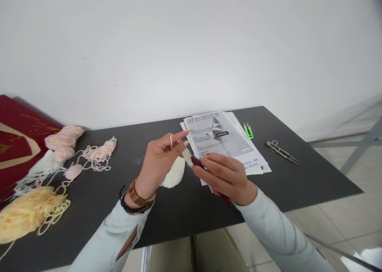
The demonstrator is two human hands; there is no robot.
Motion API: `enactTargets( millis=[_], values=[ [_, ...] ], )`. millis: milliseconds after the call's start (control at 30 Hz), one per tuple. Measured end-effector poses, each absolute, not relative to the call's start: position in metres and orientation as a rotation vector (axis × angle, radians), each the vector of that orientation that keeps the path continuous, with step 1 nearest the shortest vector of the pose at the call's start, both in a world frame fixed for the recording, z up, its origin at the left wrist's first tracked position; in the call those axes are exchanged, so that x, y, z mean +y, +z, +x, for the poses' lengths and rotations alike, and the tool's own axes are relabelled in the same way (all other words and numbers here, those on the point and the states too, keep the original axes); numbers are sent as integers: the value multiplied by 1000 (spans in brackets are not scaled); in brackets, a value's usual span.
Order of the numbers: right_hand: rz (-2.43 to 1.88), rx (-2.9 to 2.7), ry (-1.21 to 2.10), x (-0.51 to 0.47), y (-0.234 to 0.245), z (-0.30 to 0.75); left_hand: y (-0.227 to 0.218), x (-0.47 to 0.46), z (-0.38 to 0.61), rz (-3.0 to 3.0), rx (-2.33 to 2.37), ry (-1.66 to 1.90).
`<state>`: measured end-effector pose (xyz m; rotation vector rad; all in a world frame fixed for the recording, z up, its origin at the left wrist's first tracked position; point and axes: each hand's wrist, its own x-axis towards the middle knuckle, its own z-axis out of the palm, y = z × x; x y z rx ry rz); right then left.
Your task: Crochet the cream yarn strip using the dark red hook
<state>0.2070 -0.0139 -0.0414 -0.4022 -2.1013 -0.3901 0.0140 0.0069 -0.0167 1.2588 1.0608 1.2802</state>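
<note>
Near the middle of the view, my left hand (pixel 162 160) pinches a small cream crochet piece (pixel 188 157) between thumb and fingers. A white loop, either yarn or a ring, circles one of its fingers. My right hand (pixel 228 177) is closed round a crochet hook (pixel 196 162) with a dark red handle, its front end against the cream piece. The hook's tip is too small to make out. Below and behind my left hand, a ball of cream yarn (pixel 175 172) rests on the black table (pixel 179 216), partly hidden by the hand.
Printed sheets (pixel 235 144) lie stacked beyond my right hand. Green thread snips (pixel 247 130) and metal snips (pixel 282 152) lie to their right. At left are pink yarn (pixel 64 140), white yarn (pixel 41 172), yellow yarn (pixel 30 214) and a red bag (pixel 20 140). A wall stands behind.
</note>
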Motion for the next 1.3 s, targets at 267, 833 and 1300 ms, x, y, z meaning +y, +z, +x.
enactTargets(
  millis=[267,833,1300],
  values=[
    [-442,-2171,-527,-18,-43,203,-11,4,16,973,966,1350],
    [-540,-1517,385,-22,-46,190,-28,-1,27,1292,799,1628],
    [-502,-1628,302,-25,-46,189,-34,-4,33,1215,816,1728]
  ],
)
